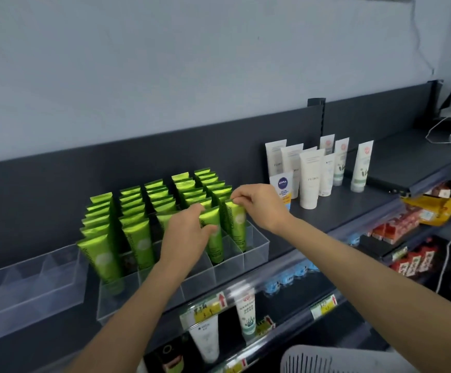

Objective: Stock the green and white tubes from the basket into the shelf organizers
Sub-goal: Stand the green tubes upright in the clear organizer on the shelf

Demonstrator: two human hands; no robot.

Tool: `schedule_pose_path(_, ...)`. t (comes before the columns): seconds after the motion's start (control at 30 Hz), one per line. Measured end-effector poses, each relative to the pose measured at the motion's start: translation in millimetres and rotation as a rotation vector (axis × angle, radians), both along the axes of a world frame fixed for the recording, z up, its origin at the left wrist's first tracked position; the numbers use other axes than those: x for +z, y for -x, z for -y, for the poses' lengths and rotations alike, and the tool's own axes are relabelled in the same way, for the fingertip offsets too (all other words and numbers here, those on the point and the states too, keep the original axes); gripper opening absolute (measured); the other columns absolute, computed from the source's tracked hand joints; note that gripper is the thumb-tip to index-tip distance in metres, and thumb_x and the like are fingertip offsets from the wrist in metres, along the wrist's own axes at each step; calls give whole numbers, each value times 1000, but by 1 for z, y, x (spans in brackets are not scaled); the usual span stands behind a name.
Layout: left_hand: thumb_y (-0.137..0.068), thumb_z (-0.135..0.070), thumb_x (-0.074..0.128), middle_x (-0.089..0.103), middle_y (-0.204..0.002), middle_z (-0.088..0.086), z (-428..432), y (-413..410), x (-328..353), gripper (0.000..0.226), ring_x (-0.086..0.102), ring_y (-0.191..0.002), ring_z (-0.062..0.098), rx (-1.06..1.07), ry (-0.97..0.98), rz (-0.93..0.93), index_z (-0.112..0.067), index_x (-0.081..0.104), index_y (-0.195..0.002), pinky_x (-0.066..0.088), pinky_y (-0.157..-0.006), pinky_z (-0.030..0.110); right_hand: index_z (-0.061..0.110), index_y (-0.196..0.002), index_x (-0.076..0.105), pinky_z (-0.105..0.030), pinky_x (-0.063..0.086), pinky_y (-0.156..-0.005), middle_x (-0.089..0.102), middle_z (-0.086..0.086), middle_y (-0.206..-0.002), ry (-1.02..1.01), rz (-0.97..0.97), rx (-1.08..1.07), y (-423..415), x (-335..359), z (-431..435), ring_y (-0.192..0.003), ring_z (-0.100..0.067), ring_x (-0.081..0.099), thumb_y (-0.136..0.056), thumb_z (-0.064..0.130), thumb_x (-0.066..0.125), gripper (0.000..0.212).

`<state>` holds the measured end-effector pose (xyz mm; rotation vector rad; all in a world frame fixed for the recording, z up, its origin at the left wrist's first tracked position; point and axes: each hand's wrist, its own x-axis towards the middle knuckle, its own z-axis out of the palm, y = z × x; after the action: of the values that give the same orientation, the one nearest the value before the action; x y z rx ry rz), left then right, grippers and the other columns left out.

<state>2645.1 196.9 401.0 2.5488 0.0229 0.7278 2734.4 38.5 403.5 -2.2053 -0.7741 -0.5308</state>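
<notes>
On the dark grey top shelf [353, 211], head view.

- Clear acrylic organizer [256, 247]: divided into compartments and set at the shelf's front edge.
- Green tubes [138, 238]: standing in the organizer with crimped ends up, ranked in five columns from front to back.
- Left hand [189, 232]: fingers curled round the front green tube [215, 246] of the fourth column, thumb across its face. This tube stands in its compartment, leaning slightly.
- Right hand [259, 203]: thumb and forefinger pinch the top crimp of the rightmost green tube [238, 224]. It stands in the fifth column with its lower end inside the organizer, just beside the tube the left hand grips.
- Second clear organizer [30, 286]: just beside the first, on its left.
- White tubes [309, 179]: a loose group standing cap-down on the bare shelf, right of the organizer. Some carry green leaf print.
- Nivea tube [282, 188]: at the front of the white group, partly behind the right hand.
- White slotted basket [326, 359]: at the bottom edge, below the right forearm. Its contents are out of sight.
- Yellow price labels [208, 309]: on the front rail of the shelf.
- Red packets [412, 262]: on the lower shelves to the right.
</notes>
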Motion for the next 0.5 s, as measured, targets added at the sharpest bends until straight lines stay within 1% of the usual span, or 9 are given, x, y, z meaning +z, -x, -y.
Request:
schedule_pose_path(0.1,-83,-30,71,63,-93,1,1,1,3,45,55,-82,14,9,-77,44,-11,57,-122,44,-71,27,3,-97,73,-10,37,-77,73,-8,-99,6,-5,29,-1,0,-2,-85,-7,57,-89,8,60,16)
schedule_pose_path(0.2,-84,-28,69,63,-109,2,0,1,6,43,56,-94,14,-7,-117,88,-12,57,-122,46,-77,26,5,-99,73,-20,45,-86,71,-9,-101,-40,-26,41,-1,1,1,-90,-10,59,-89,8,61,16)
schedule_pose_path(0.3,-84,-29,69,58,-121,2,1,5,11,48,54,-110,17,16,-187,155,-13,54,-127,43,-86,28,9,-108,70,-23,44,-90,69,-7,-105,-43,19,19,7,8,7,-98,-14,59,-91,12,59,21)
schedule_pose_path(0.33,-83,-27,70,58,-119,2,3,7,13,47,54,-110,19,16,-233,202,-12,56,-125,43,-85,27,9,-112,69,-23,43,-90,68,-7,-108,-56,35,-2,10,10,11,-101,-15,59,-92,13,58,23)
schedule_pose_path(0.4,-78,-21,76,63,-107,5,10,11,14,41,59,-101,23,-55,-315,316,-8,63,-114,44,-78,27,10,-115,66,-21,43,-89,67,-6,-111,-142,30,-72,19,12,22,-102,-14,59,-92,15,57,25)
schedule_pose_path(0.43,-75,-18,78,64,-101,6,15,14,11,36,61,-95,24,-119,-329,369,-7,65,-108,45,-74,27,11,-115,66,-18,43,-86,66,-6,-111,-199,24,-110,25,11,29,-100,-13,58,-92,15,57,25)
schedule_pose_path(0.5,-76,-17,77,65,-95,5,30,16,-2,28,60,-90,22,-296,-316,399,-9,67,-101,45,-75,24,11,-112,66,-16,44,-83,66,-5,-109,-294,-13,-179,35,3,47,-96,-10,58,-93,13,56,22)
